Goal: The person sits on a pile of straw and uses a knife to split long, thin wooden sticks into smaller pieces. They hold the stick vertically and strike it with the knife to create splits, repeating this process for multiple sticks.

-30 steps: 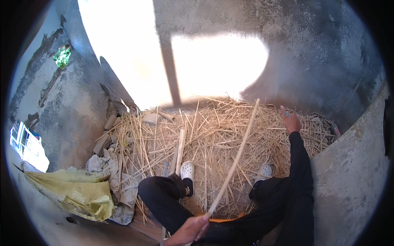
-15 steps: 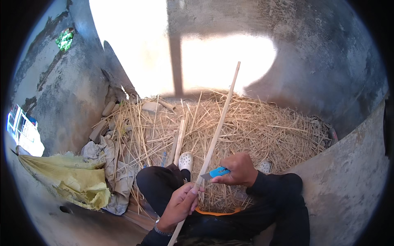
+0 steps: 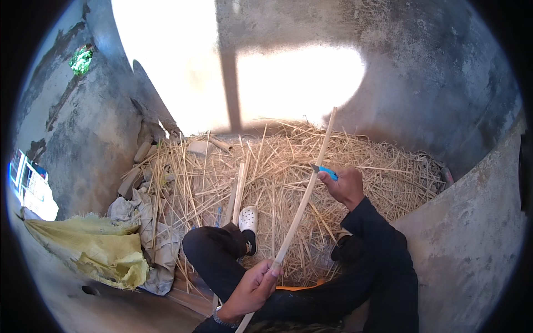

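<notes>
A long pale strip, seemingly split bamboo [image 3: 302, 208], slants up and away from my lap. My left hand [image 3: 256, 288] is closed around its lower part, with the lower end running down past my wrist. Farther up the strip, my right hand [image 3: 345, 186] grips a blue utility knife [image 3: 327, 172]. The knife's dark blade lies at the strip's upper part, apparently touching it. The fingers of my right hand hide most of the knife's handle.
Dry straw-like shavings [image 3: 377, 166] cover the floor ahead. Several pale strips [image 3: 240, 188] lie near my white clog [image 3: 249, 219]. On the left are a torn yellow sack [image 3: 89, 250] and a grey-white cloth [image 3: 164, 244]. Concrete walls [image 3: 433, 66] close in around me.
My right hand has moved up and away along the strip with the utility knife. My left hand still holds the strip, whose far end has shifted down and to the right.
</notes>
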